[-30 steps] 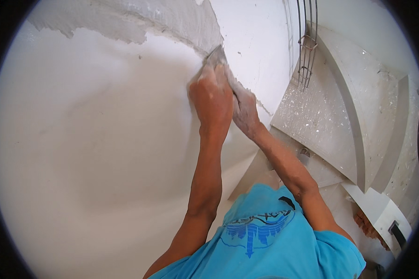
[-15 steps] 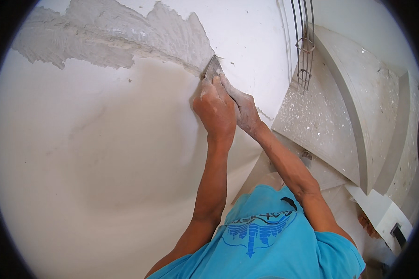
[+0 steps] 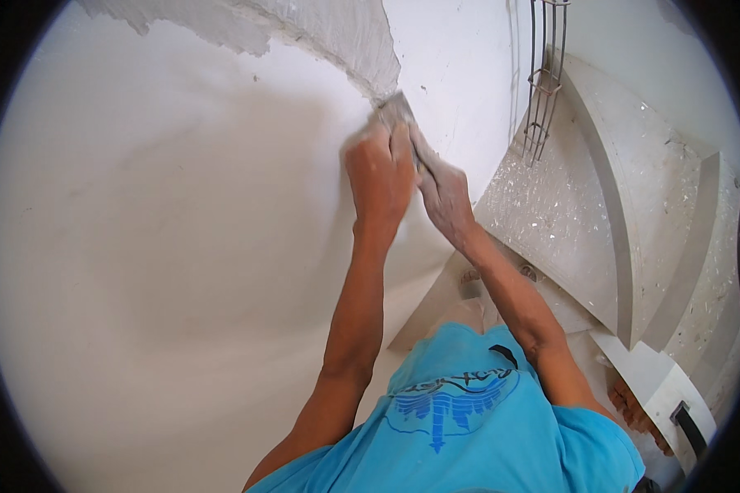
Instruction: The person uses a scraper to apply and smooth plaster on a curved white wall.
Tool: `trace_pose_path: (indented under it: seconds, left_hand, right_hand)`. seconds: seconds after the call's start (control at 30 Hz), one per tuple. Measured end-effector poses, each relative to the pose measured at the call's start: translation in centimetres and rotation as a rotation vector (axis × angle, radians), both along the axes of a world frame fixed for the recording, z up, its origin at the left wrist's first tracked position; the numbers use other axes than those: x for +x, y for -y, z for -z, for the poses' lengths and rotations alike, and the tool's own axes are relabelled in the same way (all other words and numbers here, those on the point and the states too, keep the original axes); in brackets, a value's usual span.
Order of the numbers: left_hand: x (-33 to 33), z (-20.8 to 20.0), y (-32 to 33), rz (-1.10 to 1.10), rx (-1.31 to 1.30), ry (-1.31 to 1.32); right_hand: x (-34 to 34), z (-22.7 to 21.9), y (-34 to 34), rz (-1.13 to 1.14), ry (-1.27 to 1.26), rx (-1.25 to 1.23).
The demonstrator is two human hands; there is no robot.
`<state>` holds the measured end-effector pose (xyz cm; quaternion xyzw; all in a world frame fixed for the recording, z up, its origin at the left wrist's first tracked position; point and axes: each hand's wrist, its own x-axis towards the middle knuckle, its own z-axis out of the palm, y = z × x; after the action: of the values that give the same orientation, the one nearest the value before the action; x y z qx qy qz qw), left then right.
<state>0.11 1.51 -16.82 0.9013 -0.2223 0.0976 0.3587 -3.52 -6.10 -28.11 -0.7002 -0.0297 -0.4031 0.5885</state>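
Observation:
A scraper (image 3: 398, 109) with a flat metal blade lies against the white wall (image 3: 222, 230), its edge at the lower tip of a rough grey patch (image 3: 337, 33) where the white coat is gone. Both hands are closed on the tool. My left hand (image 3: 380, 168) presses with its fingertips near the blade, on the left side. Slightly lower and to the right, my dusty right hand (image 3: 446, 185) wraps the handle, which is mostly hidden by the fingers.
Curved stair steps (image 3: 575, 189), strewn with pale flakes, rise on the right. Bare steel rebar (image 3: 543, 90) hangs beside the wall at the upper right. Broken brick (image 3: 633, 411) shows at the lower right, near a white panel with a black handle (image 3: 689, 429).
The scraper blade has turned and now lies flatter and broader against the wall. Both hands have shifted slightly down the wall along the patch's edge, and the view has tilted lower.

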Motion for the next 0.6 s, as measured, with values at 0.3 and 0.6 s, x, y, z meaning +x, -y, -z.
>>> trace_pose_path:
  seconds: [0.3, 0.6]
  left_hand:
    - [-3.3, 1.8, -1.0, -0.113, -0.064, -0.043]
    - [-2.1, 2.1, -1.8, -0.12, -0.003, 0.057]
  right_hand:
    - [-3.6, -0.3, 0.1, -0.299, -0.258, 0.169]
    - [-1.3, 1.0, -1.9, -0.261, -0.133, 0.215]
